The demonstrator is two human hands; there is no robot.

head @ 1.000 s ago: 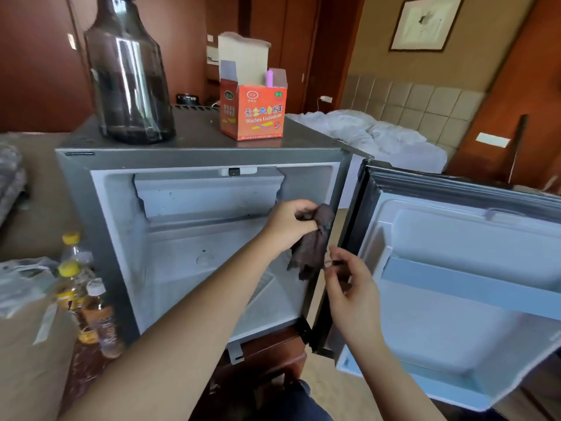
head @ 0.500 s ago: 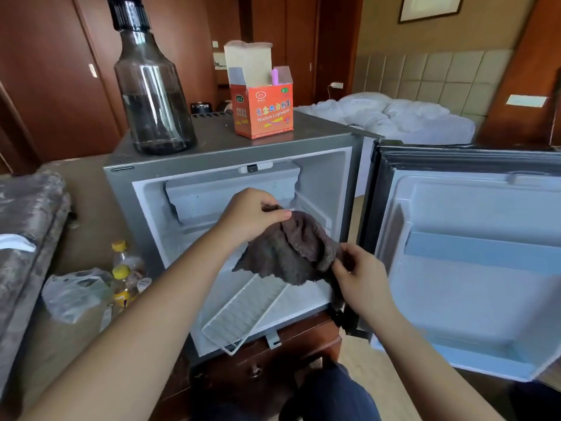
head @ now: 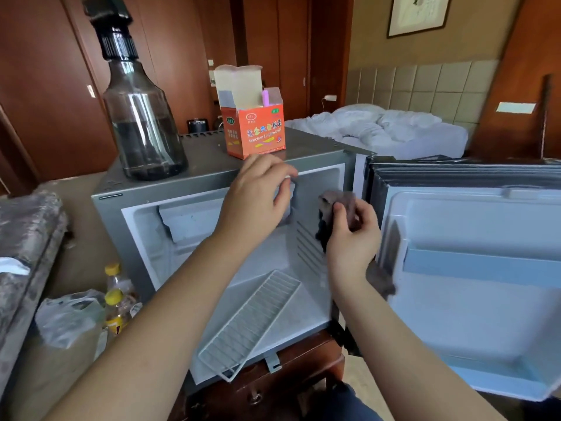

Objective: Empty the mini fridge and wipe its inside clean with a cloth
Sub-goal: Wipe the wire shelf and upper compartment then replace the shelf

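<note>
Cloth point(head: 337, 198) mostly hidden inside right hand point(head: 352, 238).

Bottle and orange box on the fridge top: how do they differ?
The dark bottle is tall, see-through and closed with a black top; the orange box is short, opaque, its flaps open. The bottle stands at the left, the box to its right. Both stand upright on the mini fridge.

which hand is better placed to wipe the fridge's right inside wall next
Right. The right hand grips the cloth and is right at the fridge's right inner wall, so it could likely start wiping with little movement. The left hand is higher up and farther from that wall.
</note>
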